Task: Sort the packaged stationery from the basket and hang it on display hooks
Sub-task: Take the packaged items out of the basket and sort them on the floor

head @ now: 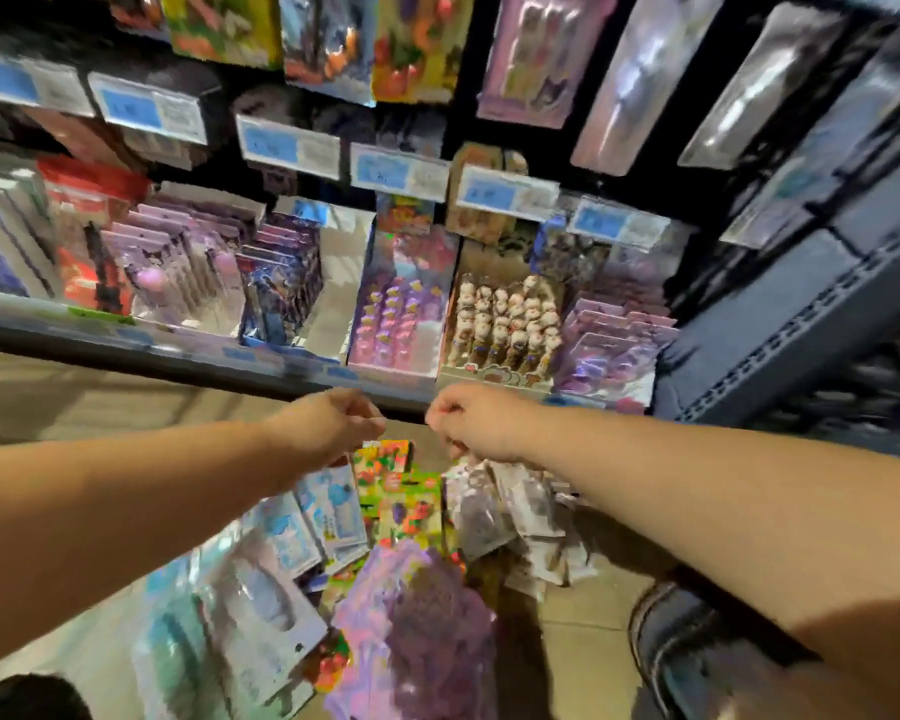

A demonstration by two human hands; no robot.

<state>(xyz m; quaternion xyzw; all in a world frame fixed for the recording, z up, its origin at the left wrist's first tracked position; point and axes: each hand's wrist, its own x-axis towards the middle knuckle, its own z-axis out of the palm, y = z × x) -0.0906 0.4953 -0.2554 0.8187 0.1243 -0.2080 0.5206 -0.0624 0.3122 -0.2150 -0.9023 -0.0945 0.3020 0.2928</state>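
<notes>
From the head camera we see our left hand (333, 423) and right hand (471, 418) stretched out side by side, close but not touching, both with fingers curled under. The picture is smeared, so we cannot tell whether either hand grips anything.

Directly below them a loose heap of flat packets lies on the tiled floor (583, 641). There are glossy blue packets (328, 511) on the left and green cards with red fruit prints (409, 504) in the middle. Pale clear bags (505, 506) lie on the right, and a lumpy purple bundle (417, 621) is nearest us. The plastic catches the light. Our left forearm covers part of the blue ones.

Beyond the hands a grey shelf edge (188, 356) carries open cardboard boxes, one packed with small figure-topped pens (505, 324), another with purple cards (609, 345). Above, blue and white price tags (292, 142) stick out in a row. Long blister packs (528, 54) hang against the dark back wall. A perforated metal upright (801, 350) stands at the right.
</notes>
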